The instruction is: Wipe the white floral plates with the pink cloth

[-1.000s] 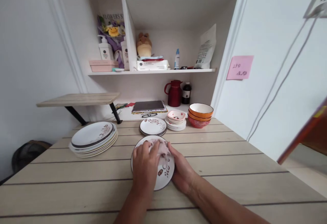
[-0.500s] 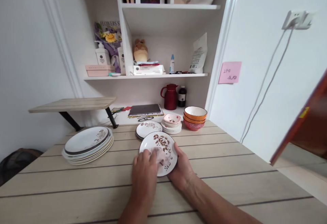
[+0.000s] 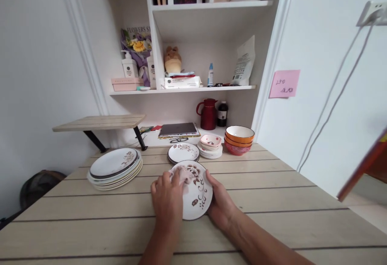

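Observation:
A round white plate (image 3: 193, 202) with a brown floral pattern and a dark rim is tilted up above the table, facing me. My right hand (image 3: 222, 204) grips its right edge, thumb on the front and the other fingers hidden behind. Bunched under the fingers of my left hand (image 3: 167, 194) is a pale pinkish cloth (image 3: 183, 174), pressed on the plate's upper left face. Just behind stands a short stack of similar floral plates (image 3: 183, 152).
Larger stacked plates (image 3: 113, 164) stand at the left, near a small raised wooden shelf (image 3: 99, 123). Small dishes (image 3: 211, 146) and stacked bowls (image 3: 238, 140) are at the back right. A laptop (image 3: 177, 129), glasses (image 3: 179, 140) and a red jug (image 3: 208, 113) sit behind the table.
My left hand has slid the cloth up and left across the plate, uncovering more of the pattern. The plate has tilted slightly, and the view has shifted a little left.

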{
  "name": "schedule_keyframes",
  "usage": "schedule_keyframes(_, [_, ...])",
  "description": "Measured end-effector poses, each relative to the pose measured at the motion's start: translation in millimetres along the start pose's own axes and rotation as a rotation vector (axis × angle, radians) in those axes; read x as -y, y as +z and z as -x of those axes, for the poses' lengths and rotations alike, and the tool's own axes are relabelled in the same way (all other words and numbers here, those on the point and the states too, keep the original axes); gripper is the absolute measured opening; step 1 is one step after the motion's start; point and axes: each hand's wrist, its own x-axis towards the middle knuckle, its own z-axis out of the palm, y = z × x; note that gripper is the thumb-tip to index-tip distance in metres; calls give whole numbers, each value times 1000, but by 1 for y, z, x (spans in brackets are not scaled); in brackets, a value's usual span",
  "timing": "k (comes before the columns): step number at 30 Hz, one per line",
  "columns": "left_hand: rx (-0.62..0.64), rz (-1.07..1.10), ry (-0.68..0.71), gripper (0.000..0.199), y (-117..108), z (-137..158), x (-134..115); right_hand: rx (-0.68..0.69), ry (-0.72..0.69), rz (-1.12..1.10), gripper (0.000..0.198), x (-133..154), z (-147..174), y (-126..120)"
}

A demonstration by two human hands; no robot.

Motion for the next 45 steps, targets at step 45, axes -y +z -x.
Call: schedule_keyframes(45, [-115, 204, 317, 44, 4, 11, -19, 51, 36, -8, 51, 1, 5, 8])
